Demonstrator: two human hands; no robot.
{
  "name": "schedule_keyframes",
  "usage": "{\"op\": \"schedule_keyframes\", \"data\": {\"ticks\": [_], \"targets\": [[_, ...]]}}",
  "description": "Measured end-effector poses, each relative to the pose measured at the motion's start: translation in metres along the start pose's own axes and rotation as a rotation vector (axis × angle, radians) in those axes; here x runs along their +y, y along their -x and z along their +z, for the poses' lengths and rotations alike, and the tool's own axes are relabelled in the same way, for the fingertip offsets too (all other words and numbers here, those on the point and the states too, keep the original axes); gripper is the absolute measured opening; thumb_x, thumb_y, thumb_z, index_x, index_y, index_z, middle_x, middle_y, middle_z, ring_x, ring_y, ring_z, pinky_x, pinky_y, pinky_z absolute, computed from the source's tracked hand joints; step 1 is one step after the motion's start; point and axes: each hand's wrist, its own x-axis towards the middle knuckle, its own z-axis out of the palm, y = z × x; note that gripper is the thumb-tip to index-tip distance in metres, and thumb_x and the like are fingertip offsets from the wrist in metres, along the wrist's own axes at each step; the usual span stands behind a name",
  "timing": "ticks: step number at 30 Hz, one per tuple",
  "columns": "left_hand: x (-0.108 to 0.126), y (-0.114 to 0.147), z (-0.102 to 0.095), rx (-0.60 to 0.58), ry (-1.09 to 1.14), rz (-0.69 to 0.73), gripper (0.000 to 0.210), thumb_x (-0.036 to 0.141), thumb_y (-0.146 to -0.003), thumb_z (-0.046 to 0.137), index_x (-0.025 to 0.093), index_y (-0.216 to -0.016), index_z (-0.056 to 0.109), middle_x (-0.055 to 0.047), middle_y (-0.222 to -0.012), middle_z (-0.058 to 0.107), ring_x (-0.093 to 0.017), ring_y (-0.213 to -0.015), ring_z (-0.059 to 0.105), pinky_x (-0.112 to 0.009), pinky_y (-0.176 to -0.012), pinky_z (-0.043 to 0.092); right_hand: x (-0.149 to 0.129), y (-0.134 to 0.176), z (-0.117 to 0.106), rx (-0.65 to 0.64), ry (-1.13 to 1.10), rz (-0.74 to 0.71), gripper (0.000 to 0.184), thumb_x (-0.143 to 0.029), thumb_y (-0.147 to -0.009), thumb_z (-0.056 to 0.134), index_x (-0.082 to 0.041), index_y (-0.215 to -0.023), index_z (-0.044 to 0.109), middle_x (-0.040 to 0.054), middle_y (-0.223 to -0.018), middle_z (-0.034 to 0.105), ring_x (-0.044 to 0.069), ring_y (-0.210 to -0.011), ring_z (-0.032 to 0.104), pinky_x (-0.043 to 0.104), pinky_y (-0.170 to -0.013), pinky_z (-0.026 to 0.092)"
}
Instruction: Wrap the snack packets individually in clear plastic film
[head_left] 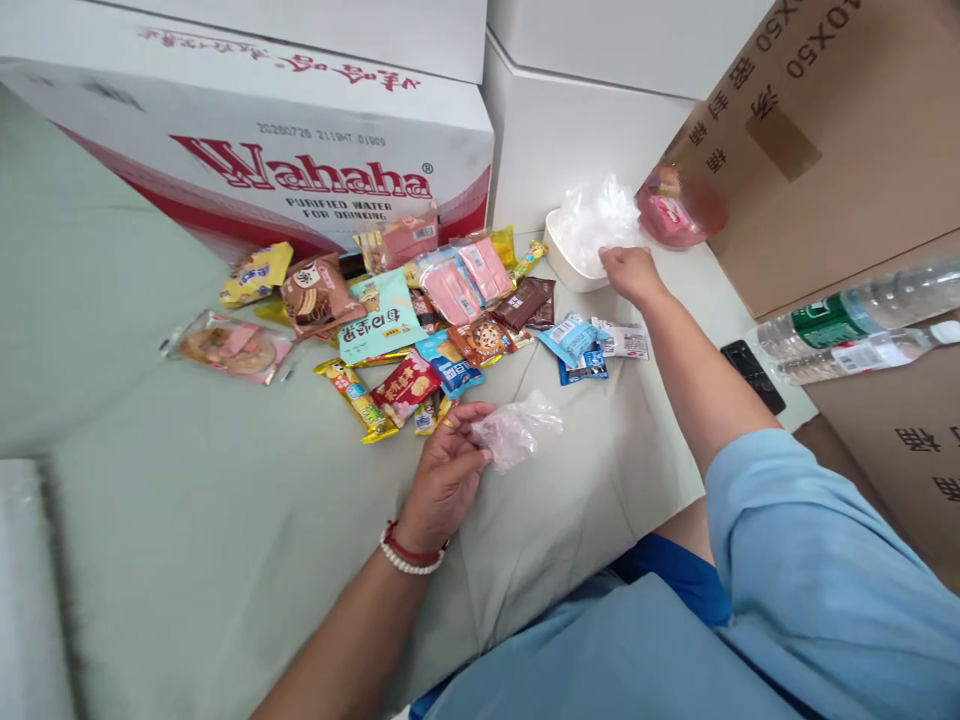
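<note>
My left hand (450,475) pinches a crumpled clear plastic bag (521,430) between thumb and fingers, just in front of a pile of wrapped snacks. My right hand (634,275) reaches to the rim of a white tub (574,270) and is closed at the edge of a bunched clear plastic mass (600,215) in it; its fingertips are partly hidden. Among the snacks are a light green packet (382,315), a brown packet (319,292), a red packet (406,388) and pink-filled packs (450,287). Small blue packets (574,340) lie between the pile and my right forearm.
A Wahaha water carton (300,150) and white boxes (570,130) stand behind the snacks. Brown cartons (840,150) line the right side. Two plastic bottles (862,310), a black phone (752,375) and a reddish container (679,215) are at the right. A packaged round pastry (229,345) lies at the left.
</note>
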Motion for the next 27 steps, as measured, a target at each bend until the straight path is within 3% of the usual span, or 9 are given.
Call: {"op": "schedule_keyframes", "data": {"ticks": [2, 5, 6, 9, 11, 14, 19, 22, 27], "targets": [[-0.001, 0.0, 0.001, 0.003, 0.023, 0.002, 0.05, 0.022, -0.065, 0.094, 0.024, -0.11, 0.074, -0.001, -0.1, 0.068, -0.013, -0.09, 0.063, -0.022, -0.081, 0.052, -0.009, 0.024, -0.01, 0.11, -0.045, -0.001, 0.044, -0.044, -0.108, 0.048, -0.016, -0.087, 0.074, 0.0147, -0.091, 0.074, 0.029, -0.102, 0.064, 0.053, -0.109, 0.042], [-0.003, -0.001, 0.002, 0.021, 0.027, 0.028, 0.051, 0.025, -0.066, 0.096, 0.025, -0.111, 0.072, -0.001, -0.103, 0.068, -0.013, -0.092, 0.063, -0.024, -0.082, 0.053, -0.04, 0.095, -0.032, 0.306, -0.21, -0.02, 0.045, -0.055, -0.106, 0.049, -0.02, -0.097, 0.076, 0.0156, -0.106, 0.075, 0.031, -0.11, 0.066, 0.053, -0.109, 0.044], [-0.004, -0.002, 0.002, 0.029, 0.019, 0.033, 0.052, 0.026, -0.066, 0.097, 0.025, -0.111, 0.071, -0.001, -0.103, 0.067, -0.013, -0.091, 0.063, -0.024, -0.081, 0.053, -0.054, 0.124, -0.037, 0.278, -0.322, -0.045, 0.044, -0.056, -0.106, 0.049, -0.022, -0.1, 0.076, 0.014, -0.108, 0.075, 0.03, -0.11, 0.067, 0.051, -0.106, 0.047], [-0.007, -0.003, 0.002, 0.051, -0.01, 0.037, 0.054, 0.03, -0.067, 0.099, 0.026, -0.112, 0.069, 0.0, -0.1, 0.066, -0.013, -0.087, 0.063, -0.024, -0.077, 0.053, -0.099, 0.203, -0.038, -0.122, -0.629, -0.292, 0.039, -0.061, -0.098, 0.066, -0.027, -0.112, 0.077, 0.0118, -0.125, 0.075, 0.03, -0.119, 0.067, 0.049, -0.108, 0.049], [-0.01, -0.004, 0.003, 0.049, -0.03, 0.042, 0.054, 0.032, -0.067, 0.1, 0.025, -0.11, 0.068, 0.0, -0.098, 0.066, -0.013, -0.086, 0.063, -0.024, -0.077, 0.053, -0.122, 0.236, -0.028, -0.258, -0.725, -0.358, 0.037, -0.058, -0.09, 0.077, -0.029, -0.113, 0.078, 0.0111, -0.122, 0.076, 0.03, -0.115, 0.067, 0.048, -0.104, 0.052], [-0.011, -0.004, 0.003, 0.023, -0.044, 0.035, 0.051, 0.037, -0.07, 0.099, 0.023, -0.109, 0.068, 0.001, -0.094, 0.066, -0.011, -0.079, 0.061, -0.023, -0.072, 0.052, -0.136, 0.255, -0.009, -0.262, -0.876, -0.161, 0.026, -0.052, -0.095, 0.073, -0.028, -0.099, 0.078, 0.0072, -0.097, 0.076, 0.024, -0.091, 0.067, 0.041, -0.088, 0.054], [-0.01, 0.0, 0.007, -0.059, -0.095, 0.032, 0.055, 0.055, -0.075, 0.093, 0.022, -0.108, 0.065, -0.002, -0.095, 0.071, -0.011, -0.07, 0.061, -0.024, -0.065, 0.05, -0.138, 0.259, -0.001, -0.201, -1.18, 0.327, 0.039, -0.062, -0.088, 0.077, -0.025, -0.091, 0.07, -0.0004, -0.077, 0.065, 0.015, -0.066, 0.054, 0.03, -0.064, 0.045], [-0.014, 0.003, 0.01, -0.099, -0.247, 0.043, 0.055, 0.052, -0.069, 0.097, 0.02, -0.102, 0.067, -0.004, -0.097, 0.072, -0.015, -0.081, 0.066, -0.026, -0.072, 0.053, -0.144, 0.264, -0.002, -0.238, -1.173, 0.338, 0.04, -0.062, -0.084, 0.08, -0.024, -0.091, 0.068, -0.0011, -0.075, 0.064, 0.015, -0.066, 0.053, 0.029, -0.063, 0.044], [-0.02, 0.003, 0.008, -0.045, -0.374, 0.154, 0.031, 0.042, -0.077, 0.093, 0.02, -0.087, 0.073, -0.003, -0.09, 0.072, -0.015, -0.08, 0.063, -0.027, -0.074, 0.052, -0.146, 0.267, 0.002, -0.236, -1.212, 0.341, 0.04, -0.061, -0.083, 0.081, -0.024, -0.083, 0.065, -0.0016, -0.076, 0.062, 0.014, -0.067, 0.052, 0.028, -0.066, 0.044]]}}
